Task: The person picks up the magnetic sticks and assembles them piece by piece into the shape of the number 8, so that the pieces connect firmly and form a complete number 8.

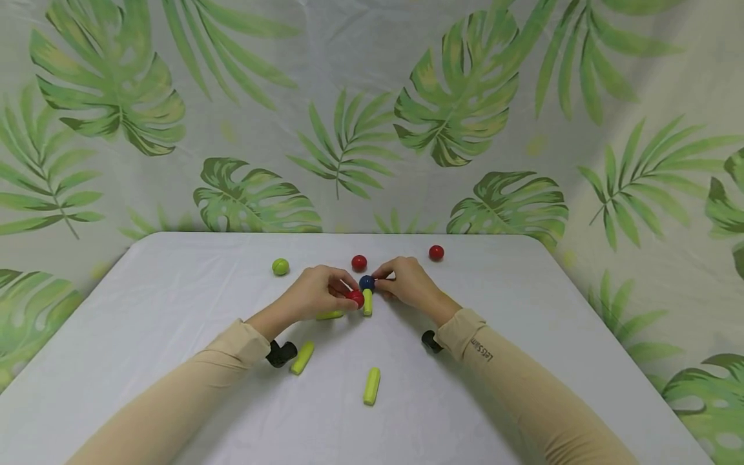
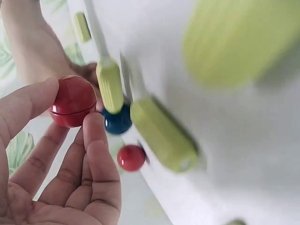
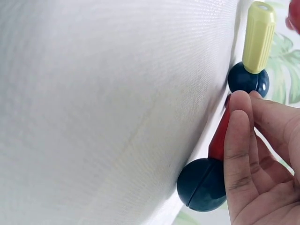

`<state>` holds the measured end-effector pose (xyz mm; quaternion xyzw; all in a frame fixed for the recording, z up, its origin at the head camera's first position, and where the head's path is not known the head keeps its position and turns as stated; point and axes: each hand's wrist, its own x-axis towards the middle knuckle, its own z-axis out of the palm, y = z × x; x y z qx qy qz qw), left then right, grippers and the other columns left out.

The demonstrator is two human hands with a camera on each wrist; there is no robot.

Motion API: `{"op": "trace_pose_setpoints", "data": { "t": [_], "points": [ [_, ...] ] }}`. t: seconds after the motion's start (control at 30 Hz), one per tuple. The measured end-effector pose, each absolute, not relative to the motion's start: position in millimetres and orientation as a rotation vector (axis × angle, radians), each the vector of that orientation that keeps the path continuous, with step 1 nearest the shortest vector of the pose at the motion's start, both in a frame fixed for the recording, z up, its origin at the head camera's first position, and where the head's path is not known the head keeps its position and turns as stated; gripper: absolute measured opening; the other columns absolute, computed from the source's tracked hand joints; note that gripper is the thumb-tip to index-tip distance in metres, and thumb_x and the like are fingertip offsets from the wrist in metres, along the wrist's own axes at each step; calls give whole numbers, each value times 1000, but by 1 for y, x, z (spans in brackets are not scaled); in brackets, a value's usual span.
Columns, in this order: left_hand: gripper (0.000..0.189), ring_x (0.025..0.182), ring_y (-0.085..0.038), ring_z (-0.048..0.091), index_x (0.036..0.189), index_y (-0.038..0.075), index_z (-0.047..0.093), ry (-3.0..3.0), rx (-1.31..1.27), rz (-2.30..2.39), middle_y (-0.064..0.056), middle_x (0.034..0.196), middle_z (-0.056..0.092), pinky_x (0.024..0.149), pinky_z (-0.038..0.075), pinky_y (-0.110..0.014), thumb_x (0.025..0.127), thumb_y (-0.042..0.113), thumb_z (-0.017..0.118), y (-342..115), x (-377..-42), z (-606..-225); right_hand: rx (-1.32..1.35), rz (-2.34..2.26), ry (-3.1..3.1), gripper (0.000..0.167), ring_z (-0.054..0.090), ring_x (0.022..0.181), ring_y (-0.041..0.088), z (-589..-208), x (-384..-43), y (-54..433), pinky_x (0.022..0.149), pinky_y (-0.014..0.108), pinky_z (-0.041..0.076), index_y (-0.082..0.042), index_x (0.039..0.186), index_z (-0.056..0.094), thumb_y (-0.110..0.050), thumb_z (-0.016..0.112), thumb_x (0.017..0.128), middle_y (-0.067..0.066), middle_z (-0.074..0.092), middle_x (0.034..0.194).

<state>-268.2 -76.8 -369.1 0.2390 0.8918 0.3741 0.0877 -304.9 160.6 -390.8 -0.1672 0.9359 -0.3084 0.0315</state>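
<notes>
1. Three red balls counted: the left hand [image 1: 325, 290] pinched one red ball [image 1: 355, 298] between thumb and fingertips, while a second red ball [image 1: 359, 263] and a third red ball [image 1: 436, 252] sat farther back.
2. Two blue balls, and here was the detail: the upper blue ball [image 3: 243, 80] carried a yellow-green stick [image 3: 259, 37], with the lower blue ball [image 3: 202, 185] at the far end of a red stick [image 3: 218, 140].
3. The right hand [image 1: 409, 283] had its fingers narrowed on that red stick; they hid its end by the upper blue ball.
4. One green ball [image 1: 281, 267], off beyond the left hand!
5. Four yellow-green sticks altogether: the mounted one, one beside the left hand, two loose nearer the person.
6. The held red ball hung near the mounted stick, a gap showing in the right wrist view.
7. To the edges: the third red ball lay nearest the table's [image 1: 523, 290] far edge, and broad white cloth ran sideways from both arms.
</notes>
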Motion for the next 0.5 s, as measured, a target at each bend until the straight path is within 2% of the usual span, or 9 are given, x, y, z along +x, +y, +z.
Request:
{"op": "trace_pose_setpoints", "data": {
  "t": [0.5],
  "points": [
    [22,88,-10,72,105,13,75,2596,638,1144,0,94,81,83,57,-30,89,16,89,-62,-253,-384,-522,-951,2880,18,66,66,4,-390,-304,161,61,17,48,-8,116,83,-13,78,99,9,81,111]
  ]
}}
